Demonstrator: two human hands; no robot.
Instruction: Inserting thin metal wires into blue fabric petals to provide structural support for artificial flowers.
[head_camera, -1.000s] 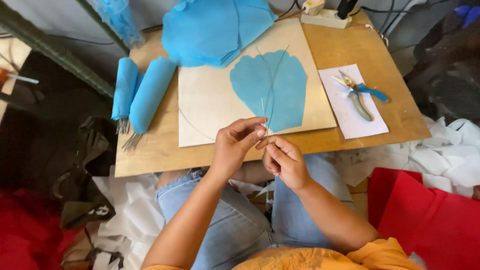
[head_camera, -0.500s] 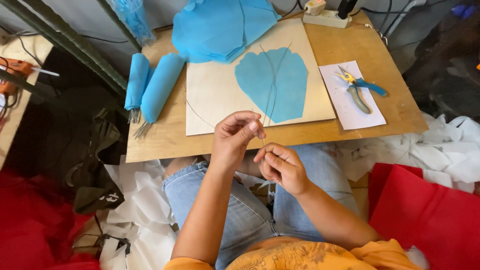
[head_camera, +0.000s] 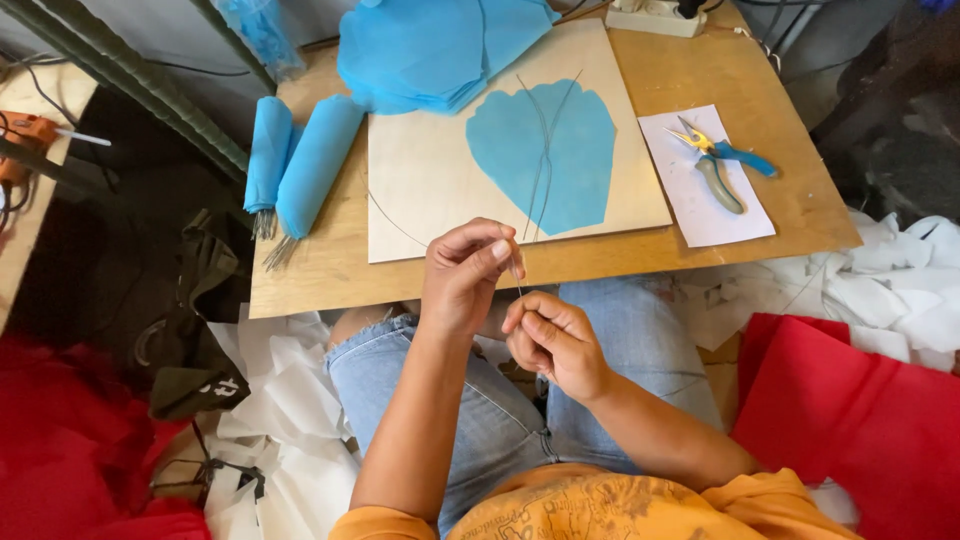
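We pinch a thin wire with our left hand and right hand; one blue petal lies cut mid-frame, wires loose on it.

Both hands are close together over the lap. Left hand pinches its fingertips; right hand is curled below.

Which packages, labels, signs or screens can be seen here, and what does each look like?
Clear plastic bag: top left behind the table, holding blue material, crumpled.
White paper sheet: right side of the table under the pliers, rectangular, blank.
No signs or screens show.
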